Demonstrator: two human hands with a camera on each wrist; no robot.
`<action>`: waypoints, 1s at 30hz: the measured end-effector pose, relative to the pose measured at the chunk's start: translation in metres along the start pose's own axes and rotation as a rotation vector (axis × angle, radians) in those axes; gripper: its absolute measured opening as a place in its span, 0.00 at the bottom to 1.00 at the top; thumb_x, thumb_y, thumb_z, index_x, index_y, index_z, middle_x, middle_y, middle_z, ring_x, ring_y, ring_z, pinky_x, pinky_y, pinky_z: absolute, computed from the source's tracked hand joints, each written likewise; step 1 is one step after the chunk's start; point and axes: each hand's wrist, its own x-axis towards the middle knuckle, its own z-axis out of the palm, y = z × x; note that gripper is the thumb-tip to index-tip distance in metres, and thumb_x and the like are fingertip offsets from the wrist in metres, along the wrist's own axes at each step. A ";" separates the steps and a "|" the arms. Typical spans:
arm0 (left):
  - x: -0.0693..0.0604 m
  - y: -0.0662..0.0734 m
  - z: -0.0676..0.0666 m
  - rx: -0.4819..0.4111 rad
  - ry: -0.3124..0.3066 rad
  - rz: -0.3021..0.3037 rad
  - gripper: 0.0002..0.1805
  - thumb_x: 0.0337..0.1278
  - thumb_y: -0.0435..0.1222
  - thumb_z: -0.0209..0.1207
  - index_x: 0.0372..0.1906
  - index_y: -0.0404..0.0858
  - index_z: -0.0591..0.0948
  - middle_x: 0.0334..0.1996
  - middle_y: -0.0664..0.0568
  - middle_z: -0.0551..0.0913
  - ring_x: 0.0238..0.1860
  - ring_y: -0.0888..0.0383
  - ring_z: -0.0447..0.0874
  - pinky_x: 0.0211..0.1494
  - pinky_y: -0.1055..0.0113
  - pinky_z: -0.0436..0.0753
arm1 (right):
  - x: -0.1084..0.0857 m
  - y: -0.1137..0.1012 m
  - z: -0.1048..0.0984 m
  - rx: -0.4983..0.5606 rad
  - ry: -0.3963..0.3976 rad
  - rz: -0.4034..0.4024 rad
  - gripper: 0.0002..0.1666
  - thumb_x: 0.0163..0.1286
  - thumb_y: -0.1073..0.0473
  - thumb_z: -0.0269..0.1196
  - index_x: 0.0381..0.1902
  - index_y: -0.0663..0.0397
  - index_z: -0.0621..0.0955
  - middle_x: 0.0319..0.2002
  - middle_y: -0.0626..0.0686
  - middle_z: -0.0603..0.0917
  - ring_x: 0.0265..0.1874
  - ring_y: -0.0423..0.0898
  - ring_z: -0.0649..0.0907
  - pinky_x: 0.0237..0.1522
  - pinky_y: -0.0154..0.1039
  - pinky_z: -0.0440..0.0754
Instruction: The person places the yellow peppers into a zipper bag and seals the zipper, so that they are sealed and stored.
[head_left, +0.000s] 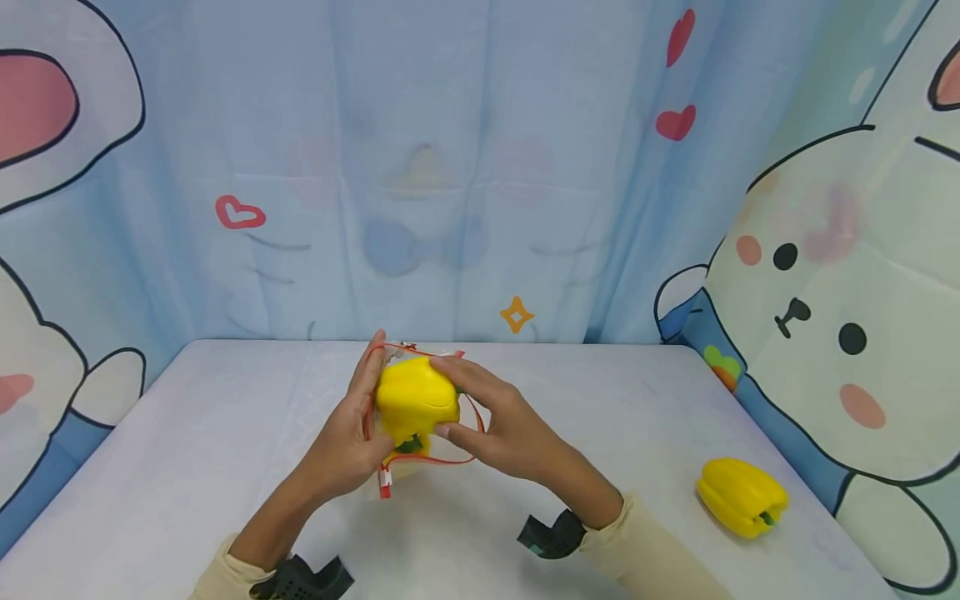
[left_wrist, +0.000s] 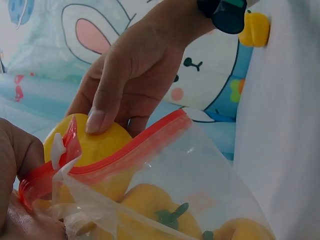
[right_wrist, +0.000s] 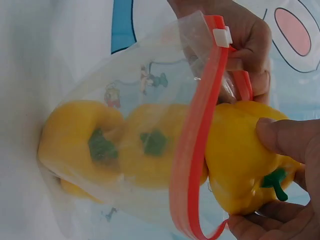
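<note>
A clear zip bag (right_wrist: 160,82) with a red zip edge (right_wrist: 192,165) and a white slider (right_wrist: 221,37) stands with its mouth spread. Several yellow bell peppers (right_wrist: 75,140) with green stems show through its wall. My left hand (head_left: 348,442) grips the bag's edge on the left side, beside the slider. In my right hand (head_left: 498,421) is another yellow bell pepper (head_left: 415,396), held between thumb and fingers. That pepper sits at the bag's mouth, partly within the red edge. The head view hides most of the bag behind the hands and this pepper.
One more yellow bell pepper (head_left: 742,497) lies on the white-covered table (head_left: 600,400) at the right. A blue curtain (head_left: 420,167) with cartoon rabbits hangs behind the table. Black wrist devices (head_left: 553,533) are strapped on both forearms.
</note>
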 end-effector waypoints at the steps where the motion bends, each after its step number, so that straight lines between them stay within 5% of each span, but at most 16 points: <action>1: 0.000 0.001 0.000 0.005 0.004 0.002 0.55 0.40 0.11 0.50 0.77 0.33 0.39 0.77 0.57 0.34 0.76 0.55 0.37 0.69 0.74 0.55 | 0.001 0.002 0.002 -0.011 0.005 -0.007 0.43 0.61 0.67 0.68 0.72 0.57 0.64 0.66 0.53 0.70 0.56 0.48 0.76 0.58 0.40 0.76; 13: 0.000 0.004 -0.002 -0.003 0.027 0.021 0.54 0.42 0.11 0.50 0.77 0.32 0.39 0.77 0.57 0.34 0.76 0.47 0.38 0.69 0.75 0.58 | 0.005 0.002 0.019 -0.096 0.104 -0.073 0.45 0.58 0.66 0.70 0.71 0.63 0.64 0.71 0.62 0.63 0.68 0.51 0.68 0.60 0.39 0.73; 30: -0.001 0.006 -0.011 0.049 0.059 -0.011 0.54 0.44 0.13 0.49 0.77 0.35 0.38 0.77 0.57 0.34 0.75 0.46 0.42 0.65 0.77 0.64 | 0.018 0.003 0.033 -0.181 0.149 -0.158 0.44 0.55 0.67 0.72 0.69 0.66 0.68 0.66 0.62 0.67 0.63 0.52 0.71 0.60 0.37 0.73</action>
